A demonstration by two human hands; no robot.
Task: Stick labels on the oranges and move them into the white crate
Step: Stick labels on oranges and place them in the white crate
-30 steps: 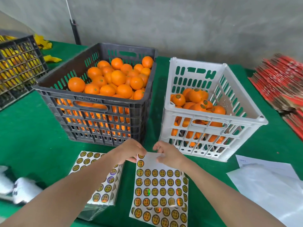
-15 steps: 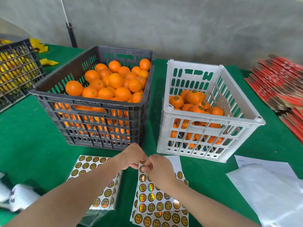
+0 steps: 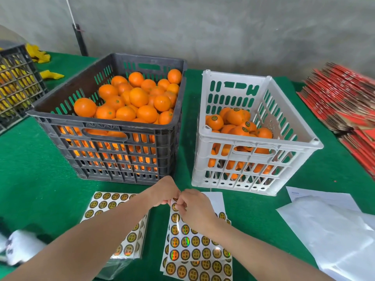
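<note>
Two hands meet over a label sheet, in front of two crates of oranges.

The left hand [image 3: 163, 192] and the right hand [image 3: 195, 206] are close together, and the curled fingers of both pinch the far edge of the top label sheet [image 3: 194, 246], which lies on more sheets at the near middle of the green counter [image 3: 36, 163]. What exactly is under the right fingertips, I cannot tell. A second pile of label sheets [image 3: 107, 202] lies just left of it, partly under the left forearm. Behind the hands, the dark grey crate [image 3: 101, 123] on the left is heaped with unlabelled oranges [image 3: 138, 97]. The white crate [image 3: 223, 138] stands just beside it on the right and holds labelled oranges [image 3: 235, 117] in a lower layer. Clear plastic bags [image 3: 334, 236] lie near right, and red flat cartons [image 3: 345, 98] are stacked far right.
</note>
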